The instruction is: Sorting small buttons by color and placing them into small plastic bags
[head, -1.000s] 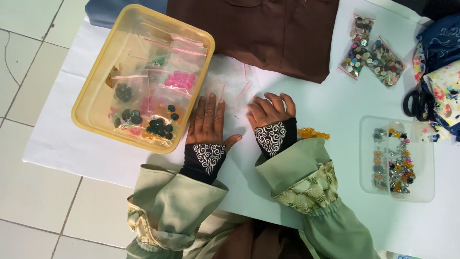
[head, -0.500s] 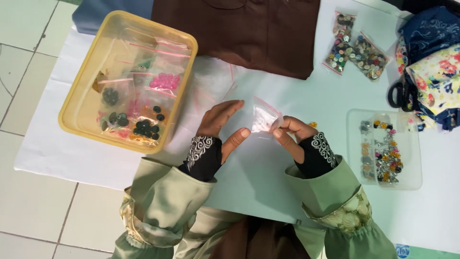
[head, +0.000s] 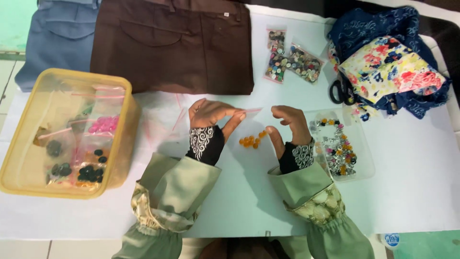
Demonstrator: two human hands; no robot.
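Note:
My left hand (head: 211,117) hovers over the white table (head: 407,182) and pinches a small clear zip bag (head: 249,111) with a pink strip between thumb and fingers. A few orange beads (head: 251,140) lie loose on the table just below the bag, between my two hands. My right hand (head: 289,123) is to the right of the beads, with its fingers curled and apart and nothing in them. It sits close to a clear tray (head: 364,168).
A yellow tub (head: 125,139) at the left holds bagged buttons. Brown trousers (head: 177,43) and blue trousers (head: 57,33) lie at the back. Two bags of mixed buttons (head: 292,60), black scissors (head: 341,91) and floral cloth (head: 388,67) lie back right.
Both hands lifted off the table, took up a small clear bag and drew apart. The left hand now holds the bag alone, and orange beads lie on the table.

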